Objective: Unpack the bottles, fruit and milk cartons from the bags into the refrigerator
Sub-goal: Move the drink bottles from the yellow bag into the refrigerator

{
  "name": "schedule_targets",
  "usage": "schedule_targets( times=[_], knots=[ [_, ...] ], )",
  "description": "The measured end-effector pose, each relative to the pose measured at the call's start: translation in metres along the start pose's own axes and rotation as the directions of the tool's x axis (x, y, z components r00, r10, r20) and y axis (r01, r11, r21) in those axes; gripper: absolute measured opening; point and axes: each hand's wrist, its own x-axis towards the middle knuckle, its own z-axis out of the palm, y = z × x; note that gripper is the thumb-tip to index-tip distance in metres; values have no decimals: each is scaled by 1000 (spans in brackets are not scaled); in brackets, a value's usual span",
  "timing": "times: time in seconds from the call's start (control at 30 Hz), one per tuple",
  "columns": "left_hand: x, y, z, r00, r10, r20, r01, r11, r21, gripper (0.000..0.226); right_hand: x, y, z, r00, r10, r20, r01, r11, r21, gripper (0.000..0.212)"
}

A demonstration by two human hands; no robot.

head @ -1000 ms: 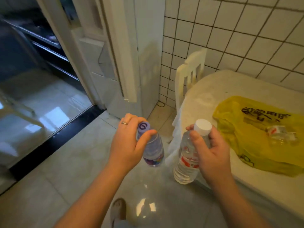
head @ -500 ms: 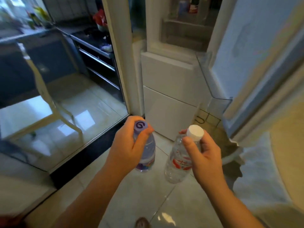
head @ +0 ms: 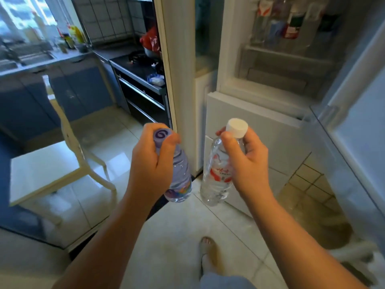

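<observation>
My left hand [head: 151, 163] grips the neck of a small clear bottle with a purple cap [head: 180, 180], which hangs below my fingers. My right hand [head: 248, 161] holds a clear water bottle with a white cap and red label [head: 216, 180] by its neck. Both bottles are in front of the white refrigerator [head: 260, 126]. Its upper compartment stands open, with blurred bottles and cartons [head: 291, 24] on a shelf inside. The open refrigerator door [head: 358, 113] stands to the right.
A white door frame [head: 177, 69] rises just left of the refrigerator. Beyond a glass partition lie a kitchen counter [head: 41, 61], a stove [head: 139, 65] and a red bag [head: 150, 40]. A pale chair reflection [head: 68, 142] shows on the glass. My foot [head: 207, 253] is on the tiled floor.
The view has swung from the table with the yellow bag toward the refrigerator and come closer to it. Both hands still hold their bottles, now raised before the open compartment.
</observation>
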Motion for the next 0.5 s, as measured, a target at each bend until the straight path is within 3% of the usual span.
schedule_targets(
  times=[0.13, 0.43, 0.5],
  knots=[
    [82, -25, 29, 994, 92, -55, -92, 996, 2, 27, 96, 17, 14, 997, -71, -38, 71, 997, -2, 42],
    [262, -59, 129, 973, 219, -76, -227, 966, -123, 11, 284, 40, -7, 970, -186, -159, 180, 982, -52, 21],
    [293, -63, 153, 965, 251, -69, -259, 957, -134, 8, 314, 41, -19, 951, -225, -212, 211, 973, -90, 28]
  ],
)
